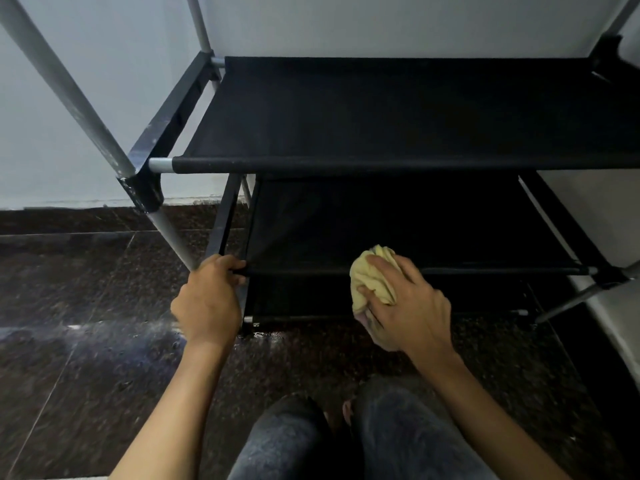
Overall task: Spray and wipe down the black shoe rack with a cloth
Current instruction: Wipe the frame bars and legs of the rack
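The black shoe rack (398, 112) fills the upper and middle part of my view, standing on the dark speckled floor (86, 289) against a pale wall (381, 22). It holds nothing that I can see: I count three fabric shelves, one above another, and the two upper ones show only bare black cloth (the lowest is mostly hidden in shadow, so I cannot tell what lies on it). The rack's long axis runs left to right across my view, parallel to the wall, with its front edge facing me. Grey metal poles rise at the corners; I see two on the left side and parts of others at the right edge.

My left hand (211, 299) grips the front left corner of the middle shelf (398, 230), fingers curled over the frame bar there. My right hand (405, 306) holds one bunched yellow cloth (372, 275), fingers spread and curled over it, at the front bar of that same middle shelf, right of centre. The cloth appears to touch the bar, though I cannot be sure.

Two knees in dark jeans (398, 434) show at the bottom, close before the rack.
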